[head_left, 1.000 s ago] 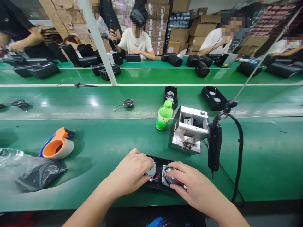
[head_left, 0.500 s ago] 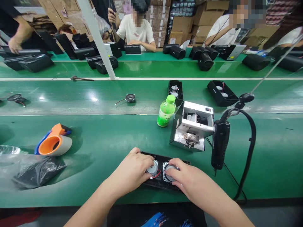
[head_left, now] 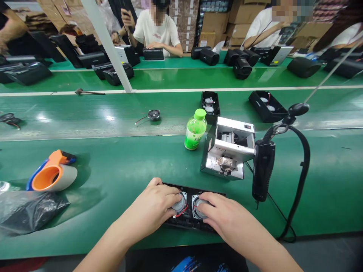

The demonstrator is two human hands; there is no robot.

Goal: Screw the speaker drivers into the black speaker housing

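A long black speaker housing (head_left: 189, 223) lies on the green bench in front of me, and two small round speakers sit in it with their grey backs up. My left hand (head_left: 153, 206) curls its fingers round the left speaker (head_left: 179, 206), beside which a red wire with a white plug runs. The fingers of my right hand (head_left: 222, 211) are closed about the right speaker (head_left: 195, 207), covering part of it. Both ends of the housing are partly hidden by my hands.
Beyond the housing stand a silver machine (head_left: 231, 147) and a green-capped bottle (head_left: 195, 130). An electric screwdriver (head_left: 263, 172) hangs at the right. Left lie a tape dispenser (head_left: 53, 175) and a plastic bag (head_left: 31, 211). A loose speaker (head_left: 154, 115) rests farther back; co-workers sit opposite.
The view has shifted slightly, so the bench things sit a little further left and higher. Both hands stay on the two speakers, with only small finger movement.
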